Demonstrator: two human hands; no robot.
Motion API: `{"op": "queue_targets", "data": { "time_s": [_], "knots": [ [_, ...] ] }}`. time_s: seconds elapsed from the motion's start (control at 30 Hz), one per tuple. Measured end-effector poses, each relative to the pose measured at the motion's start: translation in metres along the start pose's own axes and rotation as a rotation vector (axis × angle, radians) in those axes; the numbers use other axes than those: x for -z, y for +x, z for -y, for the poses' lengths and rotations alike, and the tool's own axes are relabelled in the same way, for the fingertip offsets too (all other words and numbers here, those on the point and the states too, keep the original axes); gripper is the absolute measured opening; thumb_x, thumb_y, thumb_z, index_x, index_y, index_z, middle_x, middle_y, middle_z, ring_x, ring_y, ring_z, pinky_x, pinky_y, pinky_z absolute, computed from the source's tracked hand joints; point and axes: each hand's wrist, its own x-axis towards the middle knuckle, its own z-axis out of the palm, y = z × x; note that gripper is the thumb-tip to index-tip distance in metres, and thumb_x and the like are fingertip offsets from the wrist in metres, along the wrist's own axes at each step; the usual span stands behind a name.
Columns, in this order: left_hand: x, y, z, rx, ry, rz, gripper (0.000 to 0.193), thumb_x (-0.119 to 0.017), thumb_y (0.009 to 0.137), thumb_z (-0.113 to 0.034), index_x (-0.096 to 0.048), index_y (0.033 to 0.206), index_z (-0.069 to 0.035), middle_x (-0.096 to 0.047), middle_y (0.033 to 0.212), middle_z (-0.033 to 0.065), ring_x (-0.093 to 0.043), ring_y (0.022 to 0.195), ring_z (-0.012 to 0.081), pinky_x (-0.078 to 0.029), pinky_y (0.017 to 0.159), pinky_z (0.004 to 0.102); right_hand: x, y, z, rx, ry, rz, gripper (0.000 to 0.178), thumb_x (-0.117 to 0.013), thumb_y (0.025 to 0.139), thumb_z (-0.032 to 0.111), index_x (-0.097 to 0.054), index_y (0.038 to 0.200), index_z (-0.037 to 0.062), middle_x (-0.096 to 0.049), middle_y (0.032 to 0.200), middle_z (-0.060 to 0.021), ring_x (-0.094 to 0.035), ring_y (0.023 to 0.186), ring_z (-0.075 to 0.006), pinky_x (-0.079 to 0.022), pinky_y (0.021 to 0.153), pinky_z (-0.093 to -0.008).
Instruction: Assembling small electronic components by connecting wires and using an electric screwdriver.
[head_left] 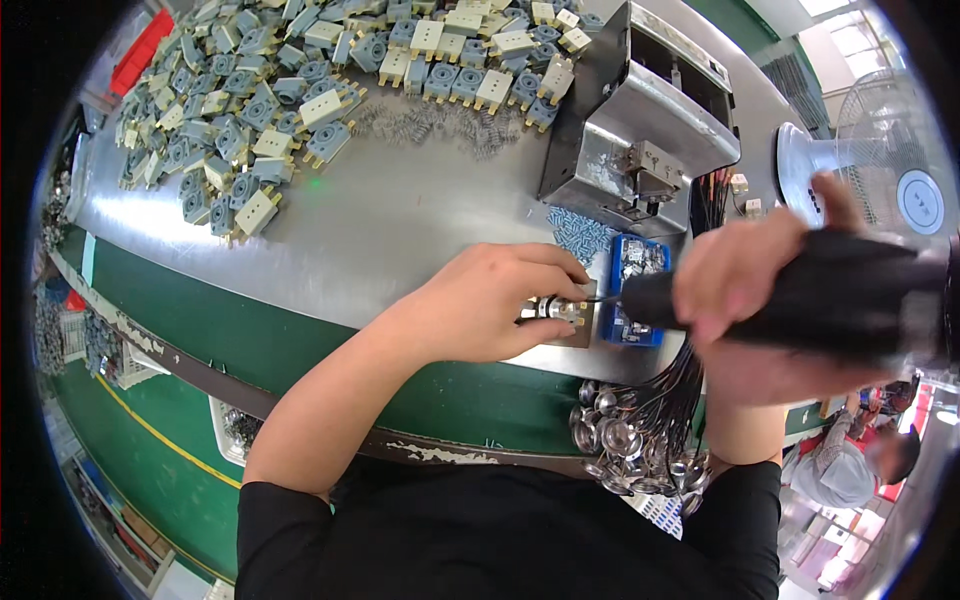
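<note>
My left hand (480, 300) lies on the steel bench with its fingers curled around a small part (556, 308) that has shiny metal and pale pieces. The fingers hide much of it, so its kind does not show. In my right hand (740, 285), somewhat smeared by motion, is a thick black power screwdriver (850, 300) lying nearly level. Its thin bit points left and reaches the part between my left fingers; whether it touches a screw I cannot tell. Just beyond my left fingertips is a pile of small bluish screws (578, 234).
A blue tray (612, 325) of small metal pieces sits under the screwdriver's nose. Behind stands a steel fixture (620, 135). Grey-and-cream blocks (260, 110) and loose springs (440, 125) cover the far bench. Black cables with round metal ends (620, 437) hang at the front edge. Another person (845, 465) is at right.
</note>
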Motion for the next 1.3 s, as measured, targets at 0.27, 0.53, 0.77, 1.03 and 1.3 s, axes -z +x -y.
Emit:
{"op": "queue_targets", "data": {
  "time_s": [0.27, 0.53, 0.77, 1.03, 1.3],
  "knots": [
    [0.001, -0.003, -0.002, 0.019, 0.013, 0.007, 0.030, -0.086, 0.081, -0.009, -0.077, 0.109, -0.004, -0.076, 0.125, 0.0128, -0.075, 0.111, 0.0338, -0.061, 0.095, 0.0423, 0.044, 0.042, -0.010, 0.047, -0.342, -0.431, 0.119, -0.048, 0.081, 0.099, -0.043, 0.150, 0.0026, -0.057, 0.082, -0.0063, -0.054, 0.063, -0.0196, -0.047, 0.062, -0.0376],
    [0.003, 0.001, -0.007, 0.038, 0.022, 0.016, 0.031, -0.087, 0.080, -0.010, -0.078, 0.110, -0.004, -0.077, 0.125, 0.0117, -0.075, 0.111, 0.0334, -0.061, 0.095, 0.0419, 0.044, 0.047, -0.019, 0.016, -0.376, -0.494, 0.120, -0.045, 0.080, 0.100, -0.043, 0.146, 0.0006, -0.056, 0.079, -0.0087, -0.054, 0.061, -0.0221, -0.047, 0.061, -0.0396],
    [0.004, 0.002, -0.007, 0.036, 0.024, 0.021, 0.032, -0.087, 0.079, -0.010, -0.078, 0.109, -0.004, -0.077, 0.125, 0.0117, -0.075, 0.110, 0.0333, -0.061, 0.095, 0.0422, 0.047, 0.045, -0.022, 0.015, -0.338, -0.466, 0.114, -0.044, 0.083, 0.100, -0.045, 0.140, 0.0013, -0.057, 0.079, -0.0090, -0.055, 0.061, -0.0224, -0.048, 0.060, -0.0392],
    [0.001, 0.000, -0.007, 0.036, 0.030, 0.024, 0.031, -0.087, 0.080, -0.009, -0.078, 0.110, -0.004, -0.076, 0.125, 0.0126, -0.075, 0.111, 0.0336, -0.060, 0.095, 0.0421, 0.044, 0.038, -0.024, 0.018, -0.354, -0.408, 0.111, -0.046, 0.081, 0.100, -0.046, 0.134, 0.0023, -0.057, 0.080, -0.0088, -0.056, 0.060, -0.0228, -0.048, 0.059, -0.0392],
    [0.001, -0.004, -0.005, 0.026, 0.015, -0.005, 0.033, -0.086, 0.081, -0.010, -0.077, 0.112, -0.004, -0.075, 0.126, 0.0132, -0.074, 0.112, 0.0341, -0.060, 0.096, 0.0419, 0.016, 0.026, -0.004, -0.189, -0.108, -0.326, 0.117, -0.048, 0.084, 0.097, -0.040, 0.149, -0.0003, -0.055, 0.078, -0.0057, -0.056, 0.057, -0.0189, -0.049, 0.057, -0.0382]
  ]
}}
